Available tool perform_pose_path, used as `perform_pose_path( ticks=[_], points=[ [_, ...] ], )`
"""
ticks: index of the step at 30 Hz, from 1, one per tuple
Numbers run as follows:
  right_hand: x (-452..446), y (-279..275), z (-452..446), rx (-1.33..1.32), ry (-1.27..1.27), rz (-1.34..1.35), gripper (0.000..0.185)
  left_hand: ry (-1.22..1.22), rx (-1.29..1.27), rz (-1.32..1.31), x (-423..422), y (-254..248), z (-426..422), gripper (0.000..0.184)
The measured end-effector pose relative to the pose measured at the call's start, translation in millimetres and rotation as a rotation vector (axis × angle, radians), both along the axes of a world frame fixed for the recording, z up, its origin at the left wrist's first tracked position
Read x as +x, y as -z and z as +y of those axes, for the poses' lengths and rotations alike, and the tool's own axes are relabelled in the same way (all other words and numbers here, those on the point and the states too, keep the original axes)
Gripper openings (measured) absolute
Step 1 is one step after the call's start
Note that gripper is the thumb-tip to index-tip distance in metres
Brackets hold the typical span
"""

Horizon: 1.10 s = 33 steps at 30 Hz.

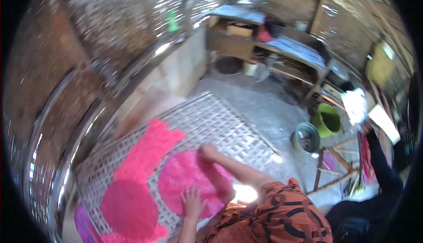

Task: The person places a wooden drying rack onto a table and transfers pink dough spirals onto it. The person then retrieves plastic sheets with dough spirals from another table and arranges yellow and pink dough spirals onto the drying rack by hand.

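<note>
A round bright pink piece [169,183] lies on a slatted woven surface [211,119]. My left hand [192,201] rests flat on its lower part with fingers spread. At its upper edge, my right hand [208,152] is closed, with the fingers curled; what they hold, if anything, is hidden. To the left is a darker pink-red disc [130,210]. Beyond that disc, a lumpy coral-pink strip of overlapping rounded pieces [147,150] runs up the woven surface.
A co-worker's dark sleeve [383,163] is at the right, near a bright white item [354,105]. A green bucket [327,122] and a grey bucket [306,138] stand on the floor beside a wooden frame [337,163]. Wooden shelves [295,51] line the back wall.
</note>
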State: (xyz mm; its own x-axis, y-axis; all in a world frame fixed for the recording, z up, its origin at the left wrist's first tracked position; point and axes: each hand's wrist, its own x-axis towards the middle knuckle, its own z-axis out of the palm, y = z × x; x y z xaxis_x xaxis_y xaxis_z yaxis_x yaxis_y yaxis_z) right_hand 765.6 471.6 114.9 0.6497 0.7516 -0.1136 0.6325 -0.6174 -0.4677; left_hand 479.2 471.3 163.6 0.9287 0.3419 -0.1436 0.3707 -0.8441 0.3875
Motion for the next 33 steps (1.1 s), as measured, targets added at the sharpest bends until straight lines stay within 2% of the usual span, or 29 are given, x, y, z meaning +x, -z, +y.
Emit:
perform_pose_path(
  ticks=[1,3,5,7,8,10,14,15,17,22,25,27,28,29,30,31,32,33],
  points=[
    [0,1,-4,0.052,0.002,-0.058,0.025,0.067,0.006,-0.018,1,1,-2,0.072],
    [-1,10,-8,0.08,0.006,-0.181,0.026,0.0,0.01,-0.013,-1,1,-4,0.069],
    [-4,10,-7,0.063,0.043,-0.193,0.029,0.033,0.03,-0.02,-3,4,-6,0.07],
    [0,22,-3,0.012,0.177,0.056,0.03,0.042,0.049,-0.032,-4,8,-6,0.071],
    [0,14,-9,0.021,0.196,0.051,0.03,0.041,0.049,-0.014,-6,10,-5,0.074],
    [-7,-10,-19,-0.041,0.16,0.213,0.028,0.054,0.059,0.0,-6,12,-6,0.076],
    [-22,-31,-34,0.063,0.134,0.021,0.025,0.063,0.041,-0.01,-8,8,-7,0.076],
    [-23,-32,-34,0.068,0.141,0.019,0.025,0.059,0.029,-0.012,-9,7,-7,0.076],
    [-31,-38,-33,0.183,0.121,0.193,0.027,0.057,0.005,-0.008,-9,8,-5,0.075],
    [-51,-71,-44,0.175,0.075,0.19,0.025,0.049,-0.058,-0.026,-8,6,-4,0.07],
    [-56,-68,-41,0.179,0.078,0.172,0.022,0.043,-0.063,-0.023,-8,10,-3,0.068],
    [-62,-69,-42,0.226,0.0,0.151,0.018,-0.033,-0.22,-0.164,-5,23,5,0.065],
    [-67,-70,-43,0.224,-0.013,0.158,0.018,-0.134,-0.554,-0.356,-2,29,9,0.055],
    [-77,-75,-46,0.295,-0.095,-0.006,0.024,-0.163,-0.55,-0.354,-1,20,6,0.055],
    [-92,-83,-48,0.371,-0.188,-0.16,0.03,-0.469,-1.014,-0.469,3,1,-1,0.05],
    [-112,-98,-56,0.328,-0.203,-0.05,0.023,-0.792,-1.468,-0.603,7,-17,-3,0.046],
    [-134,-117,-68,0.279,-0.228,0.063,0.017,-0.792,-1.685,-0.666,11,-31,-1,0.038],
    [-157,-130,-74,0.324,-0.072,0.566,0.023,-0.787,-1.893,-0.75,5,-32,5,0.033]
  ],
)
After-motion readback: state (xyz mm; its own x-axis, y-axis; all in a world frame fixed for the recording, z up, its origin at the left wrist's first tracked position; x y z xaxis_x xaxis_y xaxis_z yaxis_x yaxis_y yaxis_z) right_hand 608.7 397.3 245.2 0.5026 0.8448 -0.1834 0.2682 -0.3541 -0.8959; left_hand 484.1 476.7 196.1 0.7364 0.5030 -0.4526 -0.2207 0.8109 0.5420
